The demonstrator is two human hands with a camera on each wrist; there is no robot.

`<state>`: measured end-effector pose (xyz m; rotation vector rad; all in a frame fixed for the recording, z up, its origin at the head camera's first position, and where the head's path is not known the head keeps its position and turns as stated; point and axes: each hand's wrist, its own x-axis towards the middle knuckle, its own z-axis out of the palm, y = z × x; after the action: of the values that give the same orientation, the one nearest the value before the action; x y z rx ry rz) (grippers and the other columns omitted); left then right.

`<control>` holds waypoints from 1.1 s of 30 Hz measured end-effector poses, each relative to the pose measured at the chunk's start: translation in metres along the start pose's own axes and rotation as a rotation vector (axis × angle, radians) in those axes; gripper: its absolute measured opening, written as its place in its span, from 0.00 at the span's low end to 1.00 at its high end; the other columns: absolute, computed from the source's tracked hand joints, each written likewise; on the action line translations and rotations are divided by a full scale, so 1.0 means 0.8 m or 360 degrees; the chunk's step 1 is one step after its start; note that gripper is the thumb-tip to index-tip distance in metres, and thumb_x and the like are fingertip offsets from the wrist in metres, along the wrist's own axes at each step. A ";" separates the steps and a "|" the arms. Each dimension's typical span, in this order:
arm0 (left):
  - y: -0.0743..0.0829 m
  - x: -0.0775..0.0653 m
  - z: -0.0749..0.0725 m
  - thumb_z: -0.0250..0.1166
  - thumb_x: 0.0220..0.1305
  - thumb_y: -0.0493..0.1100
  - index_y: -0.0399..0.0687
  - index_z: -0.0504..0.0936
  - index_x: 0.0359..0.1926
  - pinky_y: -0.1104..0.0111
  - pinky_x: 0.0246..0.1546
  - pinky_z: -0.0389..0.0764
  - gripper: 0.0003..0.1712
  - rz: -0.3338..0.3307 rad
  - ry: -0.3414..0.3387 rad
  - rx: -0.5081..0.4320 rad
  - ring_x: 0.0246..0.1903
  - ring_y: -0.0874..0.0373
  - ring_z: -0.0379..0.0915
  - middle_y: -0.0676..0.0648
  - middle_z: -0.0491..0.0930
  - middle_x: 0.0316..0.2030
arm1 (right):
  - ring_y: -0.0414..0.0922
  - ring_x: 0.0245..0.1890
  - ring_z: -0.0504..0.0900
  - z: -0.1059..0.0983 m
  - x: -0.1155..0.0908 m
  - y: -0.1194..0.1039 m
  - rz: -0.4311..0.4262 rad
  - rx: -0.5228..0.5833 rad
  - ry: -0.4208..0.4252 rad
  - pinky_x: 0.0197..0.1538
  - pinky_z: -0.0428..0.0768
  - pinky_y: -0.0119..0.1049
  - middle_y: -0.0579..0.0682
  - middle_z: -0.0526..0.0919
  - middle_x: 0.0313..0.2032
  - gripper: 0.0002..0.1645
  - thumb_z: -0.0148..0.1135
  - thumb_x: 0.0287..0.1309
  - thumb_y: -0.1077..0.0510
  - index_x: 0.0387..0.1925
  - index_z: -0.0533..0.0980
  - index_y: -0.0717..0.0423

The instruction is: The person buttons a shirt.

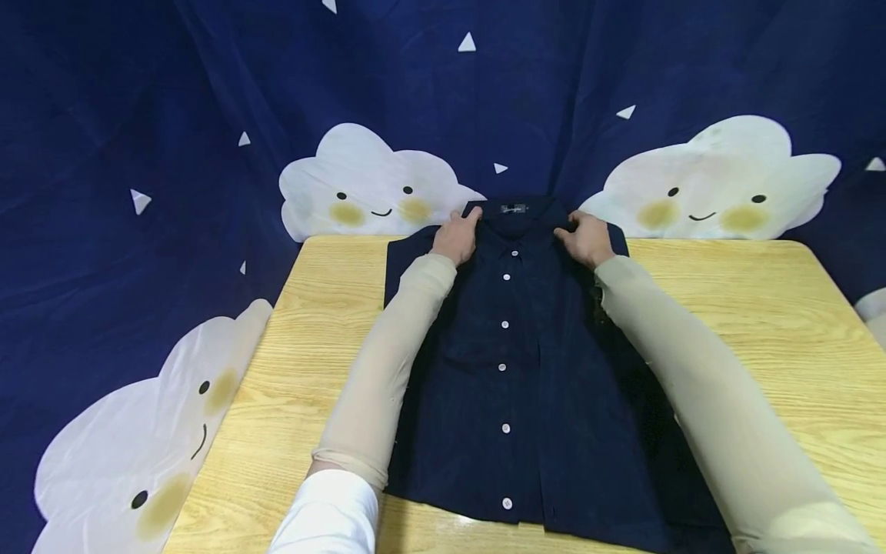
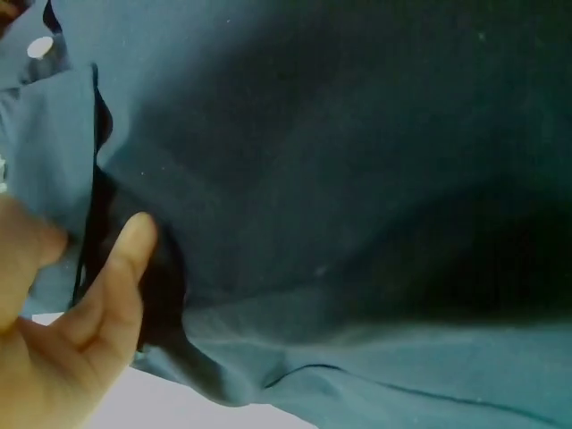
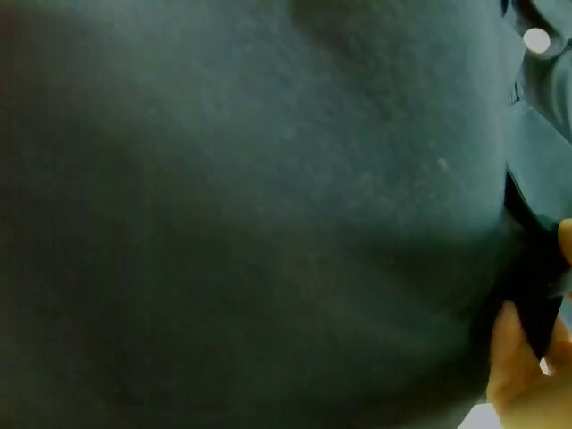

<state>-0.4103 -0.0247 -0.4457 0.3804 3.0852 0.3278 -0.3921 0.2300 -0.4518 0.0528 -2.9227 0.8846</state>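
A dark navy button-up shirt [image 1: 471, 392] lies front side up, its collar [image 1: 536, 229] at the far table edge and its white buttons running down the middle. At the collar's left side, my left hand [image 1: 457, 237] pinches the cloth; in the left wrist view its thumb and fingers [image 2: 130, 259] close on the collar flap. On the opposite side my right hand [image 1: 587, 240] grips the collar, with its fingers [image 3: 514, 357] at the right edge of the right wrist view. Both forearms, in beige sleeves, cover parts of the shirt's sides.
The shirt is spread on a light wooden table [image 1: 754, 323], its hem reaching toward the near edge. A dark blue cloth [image 1: 429, 77] printed with smiling clouds and white triangles hangs behind the table and down its left side.
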 end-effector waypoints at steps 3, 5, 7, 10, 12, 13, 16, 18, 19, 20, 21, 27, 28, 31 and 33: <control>0.001 0.000 -0.002 0.48 0.72 0.42 0.55 0.63 0.55 0.56 0.36 0.77 0.13 -0.0022 0.0106 -0.0032 0.36 0.43 0.75 0.39 0.69 0.42 | 0.55 0.30 0.72 -0.003 -0.002 -0.001 0.0009 -0.0047 0.0081 0.35 0.67 0.46 0.57 0.72 0.26 0.16 0.57 0.64 0.51 0.30 0.69 0.59; 0.002 0.001 -0.004 0.48 0.72 0.45 0.55 0.65 0.57 0.56 0.37 0.77 0.14 -0.0034 0.0157 -0.0050 0.37 0.44 0.75 0.39 0.71 0.42 | 0.55 0.29 0.72 -0.006 -0.002 -0.003 0.0015 -0.0038 0.0150 0.35 0.68 0.47 0.57 0.73 0.24 0.16 0.59 0.62 0.52 0.27 0.70 0.60; 0.003 0.002 -0.007 0.49 0.72 0.47 0.54 0.66 0.60 0.56 0.39 0.77 0.17 -0.0043 0.0195 -0.0054 0.39 0.44 0.76 0.40 0.72 0.44 | 0.56 0.29 0.74 -0.009 -0.001 -0.007 0.0018 0.0013 0.0198 0.35 0.69 0.47 0.58 0.75 0.24 0.15 0.60 0.61 0.54 0.25 0.71 0.60; 0.006 0.006 -0.011 0.50 0.71 0.45 0.49 0.70 0.58 0.57 0.40 0.77 0.17 -0.0056 0.0281 -0.0070 0.41 0.45 0.76 0.41 0.74 0.45 | 0.57 0.32 0.78 -0.014 0.002 -0.015 0.0052 0.0142 0.0204 0.37 0.72 0.46 0.60 0.79 0.26 0.13 0.60 0.61 0.56 0.25 0.71 0.61; 0.008 0.007 -0.013 0.50 0.70 0.42 0.45 0.73 0.55 0.58 0.41 0.77 0.16 -0.0073 0.0325 -0.0072 0.42 0.45 0.76 0.41 0.75 0.44 | 0.57 0.34 0.80 -0.017 0.003 -0.020 0.0086 0.0217 0.0187 0.39 0.73 0.45 0.60 0.81 0.29 0.13 0.59 0.61 0.57 0.26 0.71 0.61; 0.009 0.008 -0.014 0.50 0.69 0.41 0.44 0.74 0.53 0.58 0.41 0.77 0.15 -0.0082 0.0347 -0.0074 0.42 0.45 0.76 0.41 0.75 0.43 | 0.57 0.36 0.80 -0.018 0.004 -0.022 0.0106 0.0250 0.0175 0.40 0.74 0.45 0.59 0.82 0.30 0.12 0.59 0.61 0.57 0.27 0.71 0.61; 0.012 0.009 -0.019 0.50 0.67 0.39 0.41 0.76 0.49 0.58 0.42 0.77 0.14 -0.0111 0.0376 -0.0082 0.41 0.45 0.76 0.40 0.76 0.43 | 0.56 0.37 0.78 -0.020 0.005 -0.025 0.0145 0.0299 0.0169 0.42 0.72 0.45 0.58 0.81 0.30 0.13 0.59 0.62 0.55 0.29 0.71 0.61; 0.014 0.011 -0.022 0.51 0.67 0.39 0.41 0.76 0.49 0.58 0.41 0.77 0.13 -0.0129 0.0389 -0.0079 0.41 0.45 0.77 0.40 0.76 0.43 | 0.56 0.37 0.77 -0.021 0.006 -0.025 0.0161 0.0315 0.0168 0.42 0.72 0.45 0.57 0.79 0.30 0.13 0.58 0.63 0.54 0.30 0.71 0.61; 0.015 0.011 -0.024 0.51 0.67 0.39 0.40 0.76 0.49 0.58 0.41 0.77 0.13 -0.0138 0.0401 -0.0081 0.41 0.45 0.77 0.40 0.76 0.43 | 0.55 0.37 0.76 -0.021 0.007 -0.025 0.0162 0.0315 0.0169 0.42 0.71 0.45 0.57 0.79 0.31 0.13 0.57 0.63 0.54 0.30 0.71 0.61; 0.015 0.012 -0.025 0.51 0.66 0.39 0.40 0.76 0.48 0.58 0.41 0.77 0.13 -0.0149 0.0413 -0.0078 0.41 0.46 0.77 0.41 0.76 0.43 | 0.54 0.36 0.76 -0.021 0.008 -0.025 0.0161 0.0320 0.0174 0.41 0.71 0.44 0.57 0.78 0.31 0.13 0.56 0.64 0.54 0.31 0.71 0.61; 0.016 0.013 -0.026 0.51 0.66 0.39 0.40 0.77 0.48 0.58 0.40 0.77 0.13 -0.0159 0.0426 -0.0068 0.40 0.46 0.77 0.41 0.76 0.43 | 0.54 0.36 0.76 -0.021 0.009 -0.025 0.0158 0.0324 0.0176 0.40 0.71 0.44 0.58 0.78 0.32 0.13 0.55 0.65 0.54 0.32 0.72 0.61; 0.017 0.014 -0.024 0.53 0.66 0.40 0.38 0.79 0.43 0.59 0.40 0.78 0.12 -0.0218 0.0384 -0.0031 0.40 0.46 0.77 0.40 0.72 0.46 | 0.57 0.46 0.76 -0.020 0.012 -0.020 0.0110 0.0345 -0.0019 0.48 0.72 0.47 0.65 0.77 0.47 0.22 0.48 0.69 0.52 0.53 0.70 0.66; 0.016 0.013 -0.022 0.53 0.66 0.40 0.39 0.79 0.44 0.59 0.40 0.78 0.12 -0.0224 0.0348 -0.0030 0.40 0.46 0.76 0.40 0.71 0.47 | 0.58 0.50 0.74 -0.019 0.012 -0.018 0.0109 0.0339 -0.0078 0.51 0.71 0.48 0.66 0.74 0.51 0.25 0.47 0.69 0.52 0.58 0.67 0.67; 0.014 0.013 -0.016 0.53 0.66 0.41 0.40 0.77 0.47 0.59 0.41 0.78 0.13 -0.0220 0.0243 -0.0042 0.42 0.47 0.74 0.39 0.67 0.50 | 0.59 0.57 0.68 -0.019 0.010 -0.012 0.0115 0.0338 -0.0260 0.59 0.66 0.51 0.67 0.67 0.60 0.36 0.48 0.69 0.50 0.69 0.53 0.66; 0.013 0.013 -0.012 0.54 0.66 0.42 0.42 0.75 0.53 0.60 0.42 0.77 0.16 -0.0186 0.0185 -0.0055 0.44 0.47 0.73 0.39 0.64 0.53 | 0.58 0.61 0.64 -0.018 0.010 -0.010 0.0104 0.0326 -0.0341 0.62 0.62 0.52 0.67 0.61 0.64 0.42 0.49 0.68 0.50 0.71 0.45 0.66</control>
<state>-0.4184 -0.0142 -0.4340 0.1857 3.1920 0.4138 -0.3982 0.2311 -0.4344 0.0700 -3.0295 1.2604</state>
